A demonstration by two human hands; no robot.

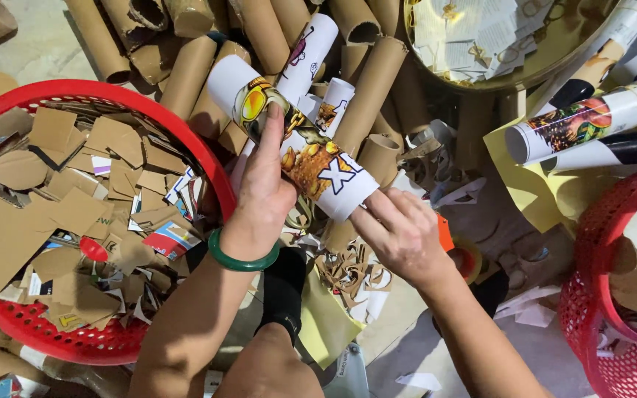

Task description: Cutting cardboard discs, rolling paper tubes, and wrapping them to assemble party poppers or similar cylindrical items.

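Note:
My left hand, with a green bangle at the wrist, is wrapped around a cardboard tube covered in white paper with a colourful print. The tube lies slanted, its open end up left, its lower end down right. My right hand pinches that lower end with its fingertips. Both hands hold the tube above a pile of bare brown cardboard tubes and paper scraps. My knee in dark clothing shows below the hands.
A red mesh basket full of cardboard offcuts stands at left. A second red basket sits at right. A gold round tray with printed sheets is at top right, with wrapped printed tubes beside it.

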